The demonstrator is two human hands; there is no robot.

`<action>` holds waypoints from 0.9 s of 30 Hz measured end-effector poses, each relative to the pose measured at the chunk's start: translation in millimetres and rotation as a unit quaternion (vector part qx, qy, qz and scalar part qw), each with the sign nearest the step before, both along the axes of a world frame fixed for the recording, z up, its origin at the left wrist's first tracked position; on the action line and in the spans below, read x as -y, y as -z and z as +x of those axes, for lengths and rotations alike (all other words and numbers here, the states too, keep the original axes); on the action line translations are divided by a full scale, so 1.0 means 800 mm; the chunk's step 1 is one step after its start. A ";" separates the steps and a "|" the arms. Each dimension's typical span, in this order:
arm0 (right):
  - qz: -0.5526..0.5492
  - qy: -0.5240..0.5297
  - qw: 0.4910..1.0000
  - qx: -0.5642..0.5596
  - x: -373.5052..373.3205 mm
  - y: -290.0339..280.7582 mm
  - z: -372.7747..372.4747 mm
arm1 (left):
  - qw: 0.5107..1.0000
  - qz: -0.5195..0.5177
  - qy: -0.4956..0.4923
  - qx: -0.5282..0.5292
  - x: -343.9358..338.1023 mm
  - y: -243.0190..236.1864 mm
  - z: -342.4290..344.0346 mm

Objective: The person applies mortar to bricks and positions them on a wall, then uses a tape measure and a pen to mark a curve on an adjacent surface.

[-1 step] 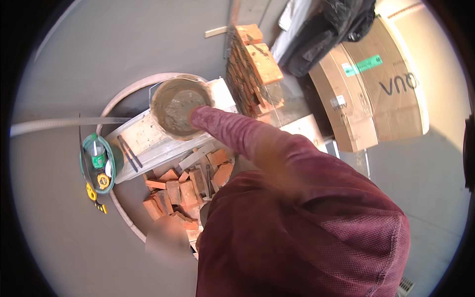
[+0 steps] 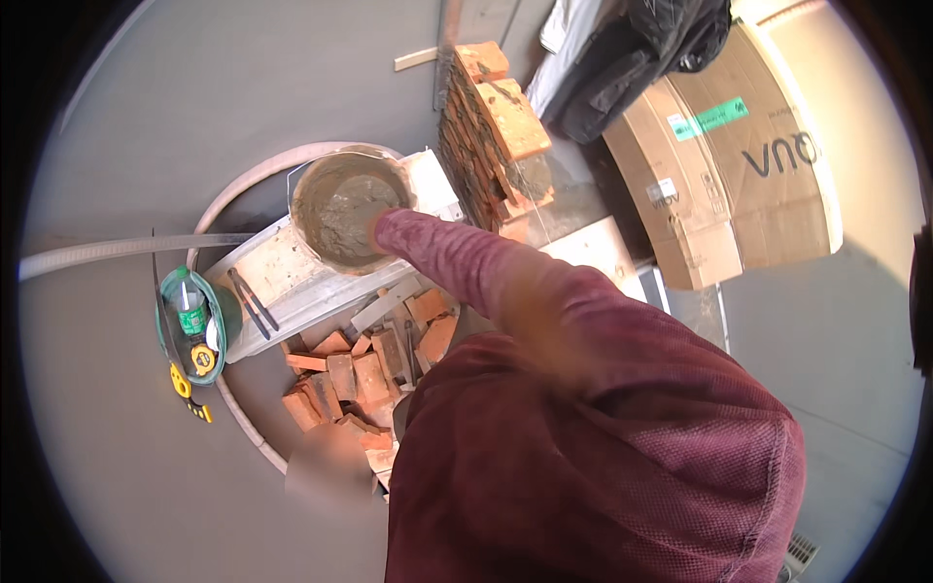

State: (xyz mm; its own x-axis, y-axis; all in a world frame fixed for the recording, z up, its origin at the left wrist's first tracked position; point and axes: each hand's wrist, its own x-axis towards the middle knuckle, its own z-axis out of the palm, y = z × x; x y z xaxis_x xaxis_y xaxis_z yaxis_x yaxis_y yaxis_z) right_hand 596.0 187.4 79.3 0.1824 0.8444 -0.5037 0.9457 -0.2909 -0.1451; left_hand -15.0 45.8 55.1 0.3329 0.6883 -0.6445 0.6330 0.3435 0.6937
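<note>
- R hand [image 2: 376, 231]: sleeve [image 2: 457, 257] runs from ctr to the bucket [image 2: 301, 209], upper left of ctr; hand mostly hidden at/inside the rim, so can't tell if spread, pressed together or pinching smth.
- L hand: can't make it out; blurry patch lower left of ctr too smeared to ID.
- Bucket stands on a pale board [image 2: 272, 267], w/ wet grey-brown mortar [image 2: 340, 216] inside; prob. mixed, going by the look.
- Progress (my read): brick stack [image 2: 513, 117], upper ctr, has mortar down its side, so some laying looks done. Loose bricks [image 2: 369, 379], lower left of ctr, heaped untidily, unlaid. Mortar not used up.
- Also: dark pincers-like tool [image 2: 255, 299] on board; teal basket [image 2: 220, 361], left, w/ bottle [image 2: 187, 291] + tape measure [image 2: 203, 360]; yellow-handled saw [image 2: 181, 381] against it.
- Writing: carton [image 2: 768, 214], upper right, has big dark lettering, plus green tape strip [image 2: 717, 118] & white sticker [image 2: 661, 189] w/ small print. Bottle's green label: print too sm. to read.
</note>
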 end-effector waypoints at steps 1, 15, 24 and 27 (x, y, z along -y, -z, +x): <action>-0.078 0.048 0.994 -0.066 -0.002 -0.010 -0.012 | 1.000 -0.001 0.018 -0.012 -0.012 -0.003 -0.002; 0.058 0.393 0.754 -0.523 0.123 -0.123 0.000 | 0.999 0.003 -0.032 0.007 -0.138 -0.065 0.033; 0.106 0.429 0.672 -0.594 0.227 -0.218 0.025 | 0.994 0.026 0.074 -0.079 -0.071 -0.037 0.024; 0.154 0.455 0.632 -0.608 0.257 -0.249 0.061 | 0.991 0.029 0.078 -0.103 -0.068 -0.031 0.014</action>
State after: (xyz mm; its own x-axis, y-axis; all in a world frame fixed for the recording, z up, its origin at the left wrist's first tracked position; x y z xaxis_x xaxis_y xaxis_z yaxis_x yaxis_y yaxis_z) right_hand 644.7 -18.0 278.3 0.2993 0.7614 -0.5750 -0.4576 -0.4142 -0.7868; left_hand -3.7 100.0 79.7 0.3033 0.6765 -0.6710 0.8053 0.1944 0.5600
